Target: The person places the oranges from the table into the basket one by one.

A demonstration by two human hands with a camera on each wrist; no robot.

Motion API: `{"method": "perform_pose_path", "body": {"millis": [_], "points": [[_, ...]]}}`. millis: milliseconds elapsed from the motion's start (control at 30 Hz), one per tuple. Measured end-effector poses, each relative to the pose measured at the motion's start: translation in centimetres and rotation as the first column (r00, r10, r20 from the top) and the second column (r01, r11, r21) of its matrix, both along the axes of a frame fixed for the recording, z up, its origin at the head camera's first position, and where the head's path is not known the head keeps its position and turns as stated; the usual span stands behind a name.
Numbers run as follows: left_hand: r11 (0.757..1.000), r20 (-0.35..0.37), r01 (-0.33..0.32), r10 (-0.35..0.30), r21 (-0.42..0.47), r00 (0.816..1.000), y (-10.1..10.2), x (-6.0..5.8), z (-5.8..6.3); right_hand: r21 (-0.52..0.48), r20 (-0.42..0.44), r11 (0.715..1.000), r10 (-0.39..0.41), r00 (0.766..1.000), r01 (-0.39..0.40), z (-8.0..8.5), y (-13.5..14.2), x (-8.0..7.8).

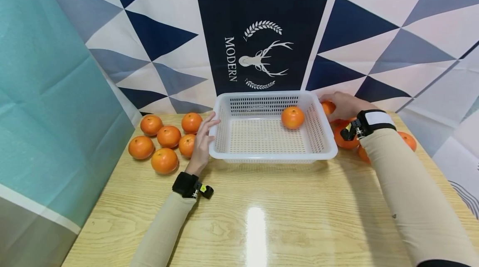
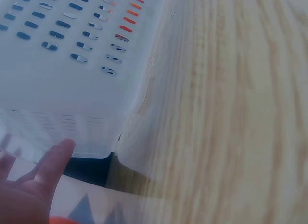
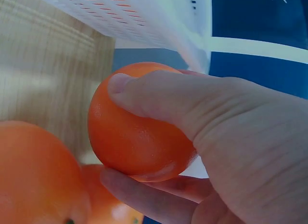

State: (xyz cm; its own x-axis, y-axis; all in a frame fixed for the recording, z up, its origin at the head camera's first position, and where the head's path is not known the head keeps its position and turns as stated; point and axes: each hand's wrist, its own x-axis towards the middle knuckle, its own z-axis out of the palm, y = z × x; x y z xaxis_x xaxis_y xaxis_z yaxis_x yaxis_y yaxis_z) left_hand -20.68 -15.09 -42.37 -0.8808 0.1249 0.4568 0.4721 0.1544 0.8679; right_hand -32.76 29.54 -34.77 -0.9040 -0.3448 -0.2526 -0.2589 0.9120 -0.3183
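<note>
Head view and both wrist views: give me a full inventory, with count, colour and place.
Table: one, light wood, below the basket
Basket: one, white, towards the table's back
Fruit at left: six visible, orange, left of the basket
Fruit inside: one, orange, basket's right end
Held fruit: one, orange, just right of the basket
Fruit at right: at least three, orange, partly hidden
Backdrop: one, navy, white and grey-blue, behind
Side cloth: one, mostly teal, far left
Wrist straps: two, mainly black, on the wrists
Sleeves: two, beige, on the forearms
Left grip: one, bare, at the basket's left side
Right grip: one, bare, around the held fruit
</note>
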Motion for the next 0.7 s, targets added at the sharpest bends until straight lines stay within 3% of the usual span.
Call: {"method": "perform_pose_path", "body": {"millis": [300,700], "points": [[1.000,-0.011,-0.008,0.009,0.009,1.000,0.1,0.0,0.0,-0.029,0.003,0.999,-0.016,1.000,0.016,2.3,0.4,0.7],[1.000,-0.024,-0.016,0.016,-0.011,1.000,0.0,0.0,0.0,0.079,-0.085,0.996,0.033,0.996,-0.027,5.6,0.5,0.8]]}}
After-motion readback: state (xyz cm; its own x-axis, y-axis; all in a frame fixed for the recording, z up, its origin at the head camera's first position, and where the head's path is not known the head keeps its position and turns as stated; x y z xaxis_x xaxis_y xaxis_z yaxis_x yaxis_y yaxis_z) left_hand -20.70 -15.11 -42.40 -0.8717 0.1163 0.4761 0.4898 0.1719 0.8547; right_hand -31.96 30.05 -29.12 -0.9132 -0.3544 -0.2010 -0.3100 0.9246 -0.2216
